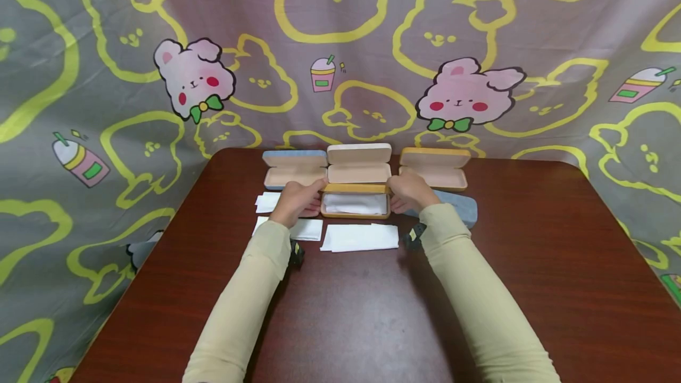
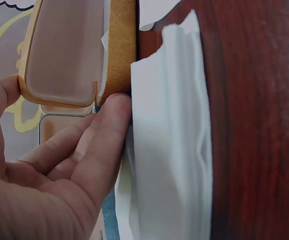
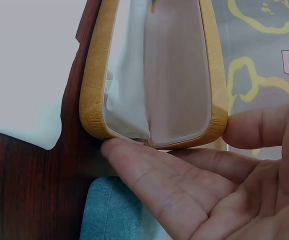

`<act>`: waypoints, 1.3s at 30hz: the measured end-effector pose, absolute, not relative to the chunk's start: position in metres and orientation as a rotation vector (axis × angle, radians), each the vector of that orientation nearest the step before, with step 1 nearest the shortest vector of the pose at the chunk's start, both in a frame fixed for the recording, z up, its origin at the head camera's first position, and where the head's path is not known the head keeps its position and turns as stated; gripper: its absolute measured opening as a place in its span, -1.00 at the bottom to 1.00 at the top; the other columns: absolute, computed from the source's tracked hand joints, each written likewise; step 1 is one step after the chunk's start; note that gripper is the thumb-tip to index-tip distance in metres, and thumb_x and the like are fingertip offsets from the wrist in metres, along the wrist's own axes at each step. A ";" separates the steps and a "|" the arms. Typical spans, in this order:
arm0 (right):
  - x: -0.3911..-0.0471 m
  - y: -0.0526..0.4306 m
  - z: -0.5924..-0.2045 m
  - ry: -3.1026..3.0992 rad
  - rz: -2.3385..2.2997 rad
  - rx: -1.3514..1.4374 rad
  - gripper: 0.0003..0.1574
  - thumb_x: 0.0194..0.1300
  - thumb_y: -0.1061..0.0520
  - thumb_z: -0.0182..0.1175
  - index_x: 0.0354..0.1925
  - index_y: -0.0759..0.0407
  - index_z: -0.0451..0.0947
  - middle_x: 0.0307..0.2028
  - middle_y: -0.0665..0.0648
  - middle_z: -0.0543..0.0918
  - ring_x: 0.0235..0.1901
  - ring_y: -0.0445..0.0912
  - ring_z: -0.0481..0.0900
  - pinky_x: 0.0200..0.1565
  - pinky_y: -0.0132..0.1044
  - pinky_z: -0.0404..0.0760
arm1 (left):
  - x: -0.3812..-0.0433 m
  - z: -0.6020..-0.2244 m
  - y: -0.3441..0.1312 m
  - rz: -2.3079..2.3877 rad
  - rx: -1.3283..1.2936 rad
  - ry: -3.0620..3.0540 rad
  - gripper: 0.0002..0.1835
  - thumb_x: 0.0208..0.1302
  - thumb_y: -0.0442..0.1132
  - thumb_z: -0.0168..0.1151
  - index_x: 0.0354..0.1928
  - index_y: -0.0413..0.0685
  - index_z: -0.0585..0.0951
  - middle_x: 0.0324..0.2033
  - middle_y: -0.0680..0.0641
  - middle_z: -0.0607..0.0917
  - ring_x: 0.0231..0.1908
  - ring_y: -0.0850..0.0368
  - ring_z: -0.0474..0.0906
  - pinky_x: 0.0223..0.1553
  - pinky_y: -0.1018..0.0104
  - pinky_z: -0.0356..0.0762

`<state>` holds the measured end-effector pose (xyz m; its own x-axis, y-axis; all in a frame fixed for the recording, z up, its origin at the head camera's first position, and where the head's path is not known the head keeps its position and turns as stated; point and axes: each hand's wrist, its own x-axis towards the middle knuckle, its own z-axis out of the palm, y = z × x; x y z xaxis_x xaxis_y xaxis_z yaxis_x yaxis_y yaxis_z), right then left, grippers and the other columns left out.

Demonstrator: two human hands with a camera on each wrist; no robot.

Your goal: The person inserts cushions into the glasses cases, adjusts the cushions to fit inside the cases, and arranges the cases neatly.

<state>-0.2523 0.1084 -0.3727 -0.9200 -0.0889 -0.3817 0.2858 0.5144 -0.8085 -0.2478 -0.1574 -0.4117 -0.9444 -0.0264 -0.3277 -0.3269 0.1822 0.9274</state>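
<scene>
A mustard-yellow glasses case [image 1: 355,216] stands at the middle of the table with its lid part-way up. Inside its base lies a folded white cloth [image 1: 355,203]. My left hand [image 1: 295,203] holds the case's left end; in the left wrist view the thumb touches the lid edge and the fingers [image 2: 97,155] press the base. At the opposite end my right hand [image 1: 412,192] grips likewise, thumb on the lid and fingertips [image 3: 117,150] against the base corner. A closed blue glasses case [image 1: 460,208] lies partly hidden behind the right hand.
Along the back stand three open cases: blue [image 1: 295,158], cream [image 1: 359,152] and yellow [image 1: 435,157]. One folded white cloth [image 1: 359,237] lies in front of the held case, with others [image 1: 310,229] by the left hand. A patterned curtain [image 1: 367,111] hangs behind the table.
</scene>
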 end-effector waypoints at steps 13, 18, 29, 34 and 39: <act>-0.246 0.109 -0.373 2.490 -1.340 0.084 -0.65 0.24 0.30 -0.01 -0.03 0.48 0.43 -0.35 0.33 0.63 -0.27 0.19 0.69 -0.20 -0.04 0.71 | -0.245 -0.407 -0.163 1.743 -0.240 2.230 -0.50 0.20 -0.08 0.49 -0.08 -0.44 0.68 -0.23 -0.25 0.73 -0.24 -0.03 0.69 -0.11 0.13 0.67; -0.240 0.111 -0.378 2.532 -1.312 0.045 -0.63 0.27 0.32 -0.01 -0.64 0.12 0.20 -0.64 0.12 0.45 -0.37 0.16 0.67 -0.21 -0.03 0.71 | -0.244 -0.407 -0.161 1.685 -0.208 2.273 -0.53 0.17 -0.13 0.52 -0.07 -0.43 0.69 -0.23 -0.18 0.75 -0.23 -0.01 0.69 -0.09 0.15 0.66; -0.238 0.117 -0.376 2.576 -1.306 0.016 -0.78 0.24 0.31 0.07 -0.42 0.43 0.61 -0.50 0.27 0.67 -0.48 0.02 0.67 -0.23 -0.03 0.72 | -0.230 -0.399 -0.168 1.623 -0.181 2.414 -0.64 0.24 -0.17 0.46 -0.15 -0.41 0.71 -0.24 -0.27 0.73 -0.28 -0.02 0.67 -0.14 0.13 0.68; -0.234 0.122 -0.377 2.579 -1.313 -0.018 -0.72 0.23 0.29 0.10 -0.36 0.51 0.66 -0.50 0.29 0.70 -0.52 -0.01 0.69 -0.30 -0.08 0.72 | -0.223 -0.398 -0.171 1.575 -0.148 2.493 -0.72 0.23 -0.21 0.45 -0.21 -0.34 0.73 -0.31 -0.20 0.71 -0.35 0.03 0.61 -0.18 0.11 0.66; -0.225 0.128 -0.379 2.554 -1.324 -0.030 -0.71 0.31 0.25 0.14 -0.20 0.51 0.67 -0.44 0.29 0.71 -0.48 0.01 0.71 -0.33 -0.14 0.72 | -0.211 -0.396 -0.167 1.444 -0.084 2.579 -0.76 0.17 -0.19 0.51 -0.24 -0.22 0.74 -0.31 -0.12 0.71 -0.32 -0.03 0.62 -0.26 0.13 0.60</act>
<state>-0.2251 0.1284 -0.3788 -0.9651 -0.1382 -0.2227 0.1023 0.5836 -0.8056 -0.2113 -0.1666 -0.3964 -0.9813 0.0407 -0.1881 -0.1391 0.5257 0.8392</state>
